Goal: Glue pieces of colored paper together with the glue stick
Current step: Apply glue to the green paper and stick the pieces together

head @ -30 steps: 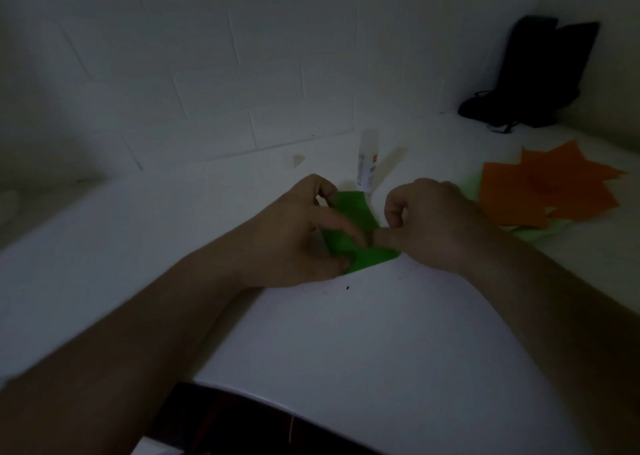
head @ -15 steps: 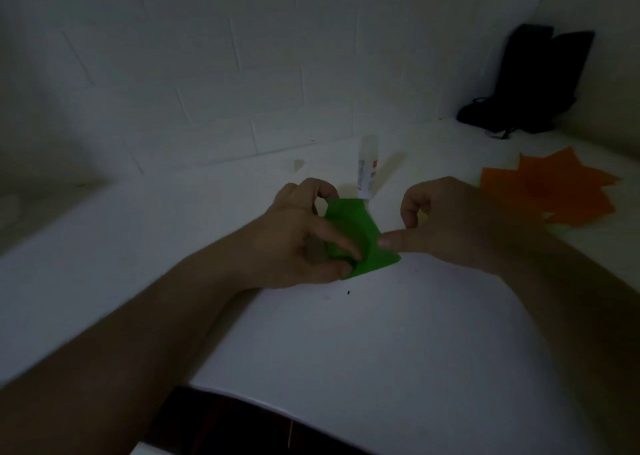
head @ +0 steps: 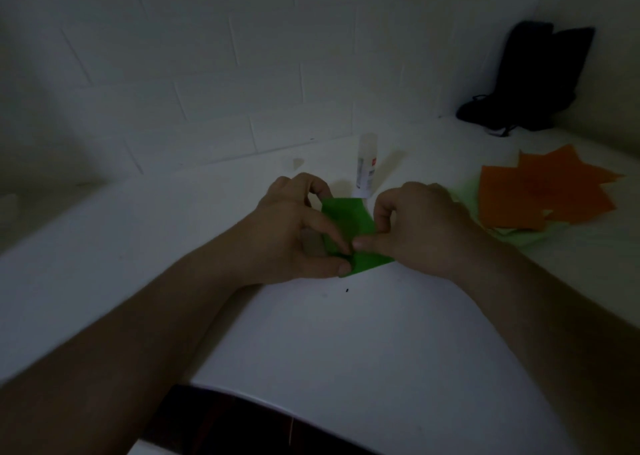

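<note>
A folded piece of green paper [head: 349,222] lies on the white table [head: 346,333] between my hands. My left hand [head: 294,232] holds its left side, thumb under the near edge and fingers curled over the top. My right hand [head: 419,229] presses its thumb on the paper's middle, its other fingers curled above. A white glue stick [head: 365,167] stands upright just behind the paper, untouched. Orange paper pieces [head: 540,191] lie in a pile to the right, on pale green sheets [head: 512,239].
A tiled white wall [head: 242,73] runs along the table's back edge. A dark bag [head: 533,80] leans in the far right corner. The table's near edge curves above a dark strip [head: 242,420]. The lighting is dim.
My right hand has moved back left onto the green paper, its thumb pressing near my left fingers. The left hand keeps its hold on the paper.
</note>
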The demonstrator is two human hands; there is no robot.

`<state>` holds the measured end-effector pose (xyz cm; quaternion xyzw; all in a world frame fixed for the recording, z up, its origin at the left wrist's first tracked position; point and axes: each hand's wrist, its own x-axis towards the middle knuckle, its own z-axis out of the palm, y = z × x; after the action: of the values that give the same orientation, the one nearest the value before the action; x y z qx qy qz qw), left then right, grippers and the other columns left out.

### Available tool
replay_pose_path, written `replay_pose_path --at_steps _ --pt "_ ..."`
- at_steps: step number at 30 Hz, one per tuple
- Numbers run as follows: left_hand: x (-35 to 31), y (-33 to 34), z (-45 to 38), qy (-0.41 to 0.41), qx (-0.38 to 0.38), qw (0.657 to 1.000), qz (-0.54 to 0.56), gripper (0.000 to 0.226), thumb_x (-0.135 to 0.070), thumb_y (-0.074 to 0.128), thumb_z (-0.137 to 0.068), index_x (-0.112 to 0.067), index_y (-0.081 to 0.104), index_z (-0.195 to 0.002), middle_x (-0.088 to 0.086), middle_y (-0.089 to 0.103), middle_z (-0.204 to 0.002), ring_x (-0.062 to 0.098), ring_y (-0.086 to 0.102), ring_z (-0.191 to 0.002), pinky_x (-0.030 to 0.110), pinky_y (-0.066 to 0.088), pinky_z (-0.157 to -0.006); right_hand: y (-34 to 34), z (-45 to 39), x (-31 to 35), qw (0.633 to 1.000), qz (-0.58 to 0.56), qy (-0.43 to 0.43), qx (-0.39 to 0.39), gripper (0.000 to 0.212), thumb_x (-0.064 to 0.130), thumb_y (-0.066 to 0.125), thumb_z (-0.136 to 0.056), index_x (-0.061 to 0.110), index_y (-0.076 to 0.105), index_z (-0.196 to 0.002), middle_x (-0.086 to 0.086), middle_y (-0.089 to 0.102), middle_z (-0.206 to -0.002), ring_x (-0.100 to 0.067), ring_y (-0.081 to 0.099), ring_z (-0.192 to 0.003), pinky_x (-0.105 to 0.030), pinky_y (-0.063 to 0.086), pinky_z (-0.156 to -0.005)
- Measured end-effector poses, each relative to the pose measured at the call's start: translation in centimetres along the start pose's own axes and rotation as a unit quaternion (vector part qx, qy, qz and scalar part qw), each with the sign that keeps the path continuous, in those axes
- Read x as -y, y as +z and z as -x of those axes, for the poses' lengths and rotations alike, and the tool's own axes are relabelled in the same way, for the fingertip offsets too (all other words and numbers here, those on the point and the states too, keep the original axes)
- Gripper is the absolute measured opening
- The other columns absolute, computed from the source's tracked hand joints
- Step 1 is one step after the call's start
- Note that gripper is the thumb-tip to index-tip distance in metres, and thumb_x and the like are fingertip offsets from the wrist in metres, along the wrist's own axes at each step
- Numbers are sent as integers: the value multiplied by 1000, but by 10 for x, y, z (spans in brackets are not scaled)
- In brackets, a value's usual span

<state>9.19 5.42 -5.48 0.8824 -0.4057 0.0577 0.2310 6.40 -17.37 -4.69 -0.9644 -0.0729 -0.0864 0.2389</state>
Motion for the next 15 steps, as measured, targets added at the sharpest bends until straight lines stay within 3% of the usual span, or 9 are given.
replay_pose_path --at_steps 3,9,13,15 --pt "-3 -1 3 1 -10 1000 -18 29 -74 66 -71 -54 76 -90 -6 45 -125 19 40 -113 38 40 -94 2 -2 -5 1000 -7 2 6 46 65 84 -66 27 58 -65 9 58 -72 -20 56 -84 -39 50 -79" --pt "6 -11 17 11 -5 999 -46 26 -72 66 -76 -55 76 -92 -12 49 -119 14 40 -116 43 43 -96 0 -2 -12 1000 -10 8 3 44 62 84 -67 26 58 -65 8 58 -72 -19 55 -81 -36 47 -72" --pt "14 -14 25 -15 19 1000 16 28 -71 67 -77 -52 77 -95 -10 53 -123 9 43 -118 33 41 -100 0 -2 -13 1000 -23 12 9 42 59 84 -68 26 59 -66 8 59 -73 -16 54 -79 -34 43 -67" --pt "12 -19 16 -12 19 997 69 17 -61 73 -82 -45 71 -87 -6 61 -114 11 54 -110 29 46 -93 -1 -1 -12 1000 -24 12 10 40 58 84 -69 27 59 -68 8 59 -74 -13 54 -77 -33 43 -66"
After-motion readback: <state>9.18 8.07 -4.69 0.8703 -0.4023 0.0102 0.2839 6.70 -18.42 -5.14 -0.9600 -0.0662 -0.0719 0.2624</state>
